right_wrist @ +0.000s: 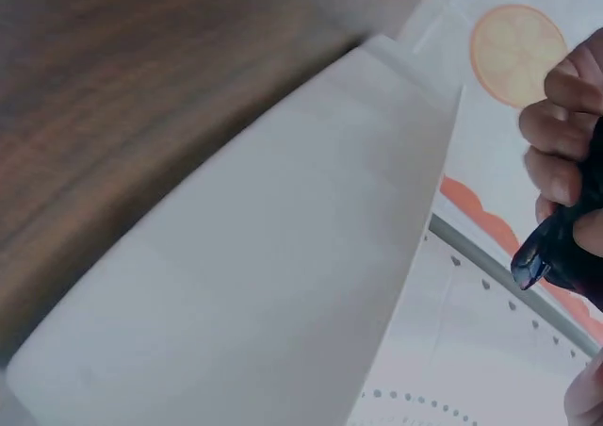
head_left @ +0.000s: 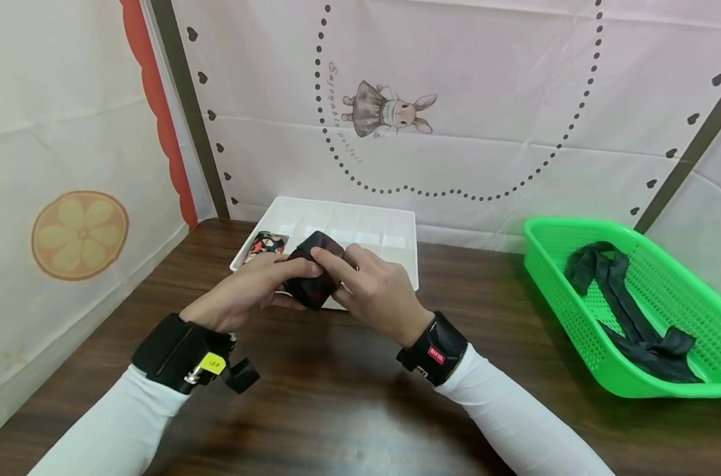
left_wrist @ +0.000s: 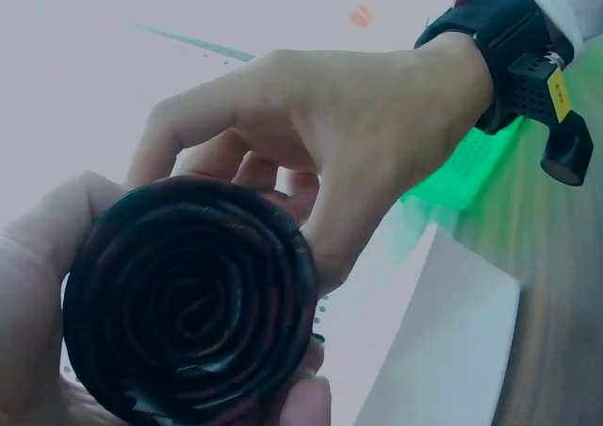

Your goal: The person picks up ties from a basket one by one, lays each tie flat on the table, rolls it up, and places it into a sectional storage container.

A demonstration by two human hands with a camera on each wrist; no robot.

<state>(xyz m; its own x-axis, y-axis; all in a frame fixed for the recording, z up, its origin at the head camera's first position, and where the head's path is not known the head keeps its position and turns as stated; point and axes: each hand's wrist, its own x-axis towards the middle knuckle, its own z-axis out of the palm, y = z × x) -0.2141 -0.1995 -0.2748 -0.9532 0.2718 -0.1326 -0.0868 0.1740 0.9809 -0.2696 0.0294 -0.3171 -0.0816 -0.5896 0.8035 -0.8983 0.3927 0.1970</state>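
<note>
Both hands hold a rolled dark necktie [head_left: 310, 285] above the front edge of a white compartment tray [head_left: 399, 222]. My left hand [head_left: 244, 294] grips the roll from the left, thumb on top. From the right, my right hand [head_left: 379, 289] pinches its upper side with the fingers. In the left wrist view the roll [left_wrist: 193, 303] shows its spiral end in tightly wound layers. Only part of the roll [right_wrist: 556, 252] appears at the right edge of the right wrist view. A colourful patterned roll [head_left: 267, 243] lies in the tray's left compartment.
A green perforated basket [head_left: 565, 316] stands on the right, with a long black necktie-like strip [head_left: 624, 304] lying loosely inside. The brown wooden table [head_left: 336, 410] meets printed white cloth walls [head_left: 485, 86] at the back and left.
</note>
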